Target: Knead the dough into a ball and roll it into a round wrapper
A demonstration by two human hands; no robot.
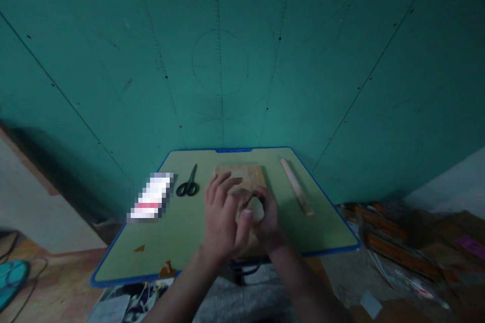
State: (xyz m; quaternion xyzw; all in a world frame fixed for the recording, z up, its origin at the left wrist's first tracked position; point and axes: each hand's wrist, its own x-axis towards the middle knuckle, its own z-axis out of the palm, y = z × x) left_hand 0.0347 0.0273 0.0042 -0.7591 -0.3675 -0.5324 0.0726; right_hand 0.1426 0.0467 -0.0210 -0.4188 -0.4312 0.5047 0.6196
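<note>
Both of my hands meet over the near middle of a small green table. Between them is a small pale round object (255, 209) with a darker brownish edge; what it is I cannot make out. My left hand (225, 212) presses its thumb on the object's face, its other fingers partly spread. Around the object's right side curl the fingers of my right hand (268, 214). Just beyond the hands lies a wooden board (242, 171), partly hidden by them. Black-handled scissors (188, 185) lie left of the board, and a wooden rolling pin or stick (296, 186) lies to the right.
The table (166, 237) has a blue rim and stands against a green wall (242, 60). A blurred-out bright rectangle (152, 197) is at its left edge. Brown scraps (139, 248) lie at the near left. Clutter (397, 252) covers the floor at right.
</note>
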